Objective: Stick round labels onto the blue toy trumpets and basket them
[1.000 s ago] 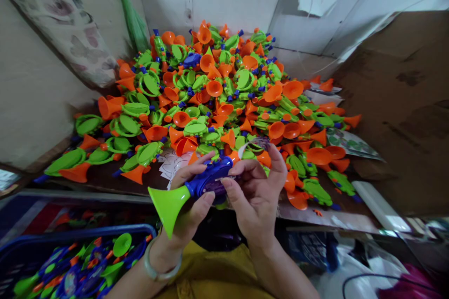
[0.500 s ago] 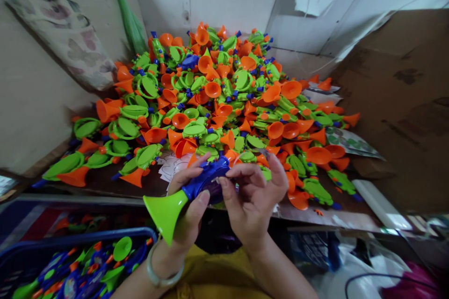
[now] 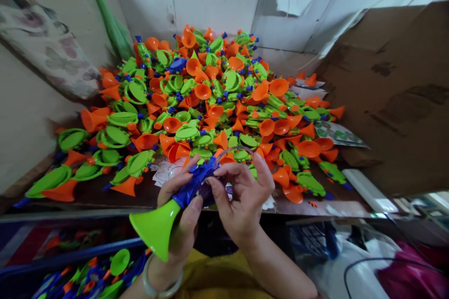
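My left hand [image 3: 182, 215] is wrapped round a blue toy trumpet [image 3: 191, 187] with a flared lime-green bell [image 3: 156, 229] pointing down and left. Its fingers lie along the far side and the thumb presses on the near side. My right hand [image 3: 242, 191] has its thumb and index finger pinched together at the right edge of the trumpet's body. A thin, clear, curved piece of plastic [image 3: 234, 148] arches above these fingers, apparently held by them. Its lower part is hidden behind the hand, as is part of the trumpet's round middle.
A large heap of green and orange toy trumpets [image 3: 187, 131] covers the table, with printed paper sheets [image 3: 168, 168] at its front. Below left stands a blue basket [image 3: 70, 254] of blue toy trumpets. A cardboard box [image 3: 396, 103] stands right; plastic bags [image 3: 358, 266] lie below.
The view has shifted a little, so the heap sits further left. Both hands keep their hold at the trumpet; the clear curved piece now shows more plainly above the right fingers.
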`<state>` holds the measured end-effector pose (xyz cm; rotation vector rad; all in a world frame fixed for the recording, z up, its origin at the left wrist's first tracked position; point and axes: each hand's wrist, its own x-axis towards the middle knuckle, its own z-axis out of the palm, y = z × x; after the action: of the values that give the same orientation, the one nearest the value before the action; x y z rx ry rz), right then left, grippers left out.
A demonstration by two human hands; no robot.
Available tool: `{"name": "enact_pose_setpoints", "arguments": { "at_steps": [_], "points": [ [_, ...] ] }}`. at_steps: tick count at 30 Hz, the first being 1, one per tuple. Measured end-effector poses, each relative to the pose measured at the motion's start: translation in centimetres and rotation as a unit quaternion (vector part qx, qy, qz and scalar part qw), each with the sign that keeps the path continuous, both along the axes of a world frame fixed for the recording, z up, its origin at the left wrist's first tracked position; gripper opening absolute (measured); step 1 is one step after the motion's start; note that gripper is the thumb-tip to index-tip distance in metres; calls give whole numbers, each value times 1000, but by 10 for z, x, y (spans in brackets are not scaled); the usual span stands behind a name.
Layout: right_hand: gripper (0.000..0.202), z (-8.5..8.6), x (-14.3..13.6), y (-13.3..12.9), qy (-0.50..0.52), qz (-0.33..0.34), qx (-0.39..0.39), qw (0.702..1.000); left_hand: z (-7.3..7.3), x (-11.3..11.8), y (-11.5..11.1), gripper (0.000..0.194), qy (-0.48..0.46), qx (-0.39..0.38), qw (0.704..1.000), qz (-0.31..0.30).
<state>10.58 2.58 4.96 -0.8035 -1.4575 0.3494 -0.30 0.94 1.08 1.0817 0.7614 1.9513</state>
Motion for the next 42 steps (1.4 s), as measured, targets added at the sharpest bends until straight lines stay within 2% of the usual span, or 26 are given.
{"name": "enact_pose_setpoints", "arguments": {
  "at_steps": [5, 8, 10, 11, 12, 14, 15, 16, 17, 18, 21, 22, 23, 24, 26, 28, 30, 32, 34, 38, 42],
  "points": [
    [97, -4, 5, 3, -51, -41, 11, 998, 0, 1, -2, 35, 4, -22, 1000, 11],
    [111, -11, 24, 18, -108, -161, 23, 981, 5, 2, -2, 32, -35, -40, 999, 7],
    [121, -15, 35, 27, -93, -233, -2, 968, 10, 2, -2, 31, -80, -63, 995, -1],
    [121, -17, 37, 28, -63, -226, -30, 972, 12, 2, -1, 33, -94, -75, 993, -10],
    [117, -17, 36, 27, -26, -179, -67, 981, 12, 3, -1, 37, -103, -85, 991, -21],
    [109, -17, 29, 22, 53, -14, -149, 987, 10, 5, -1, 47, -116, -102, 987, -51],
    [104, -15, 25, 18, 86, 64, -180, 978, 7, 7, -2, 52, -126, -112, 984, -64],
    [100, -13, 21, 16, 114, 113, -198, 967, 2, 9, -4, 55, -136, -124, 980, -77],
    [96, -11, 18, 15, 136, 126, -202, 962, -4, 11, -7, 55, -145, -141, 975, -91],
    [94, -10, 18, 16, 149, 105, -191, 965, -10, 13, -10, 54, -147, -163, 969, -112],
    [95, -6, 22, 21, 120, -34, -86, 988, -22, 14, -22, 45, -101, -223, 951, -192],
    [97, -6, 23, 21, 97, -63, -52, 992, -22, 13, -24, 48, -78, -219, 953, -194],
    [98, -5, 24, 19, 81, -64, -37, 994, -22, 11, -25, 57, -52, -204, 960, -186],
    [98, -5, 23, 15, 69, -28, -46, 996, -20, 8, -25, 69, -28, -182, 969, -164],
    [99, -2, 19, 3, 50, 108, -111, 987, -15, 1, -20, 87, 13, -153, 982, -113],
    [98, 2, 17, -6, 44, 236, -172, 955, -10, -6, -12, 76, 23, -166, 983, -77],
    [80, 5, 18, -8, 92, 290, -197, 932, -6, -12, -6, 53, -31, -180, 982, -52],
    [43, 8, 21, -3, 176, 277, -219, 919, -3, -16, -2, 40, -101, -184, 977, -47],
    [15, 9, 24, 4, 214, 237, -245, 916, 0, -17, -3, 38, -140, -190, 970, -62],
    [22, 9, 23, 7, 178, 161, -261, 935, -1, -16, -10, 39, -135, -162, 973, -98],
    [27, 9, 16, 0, 141, 122, -213, 959, -8, -17, -16, 45, -63, -109, 988, -94]
  ]
}}
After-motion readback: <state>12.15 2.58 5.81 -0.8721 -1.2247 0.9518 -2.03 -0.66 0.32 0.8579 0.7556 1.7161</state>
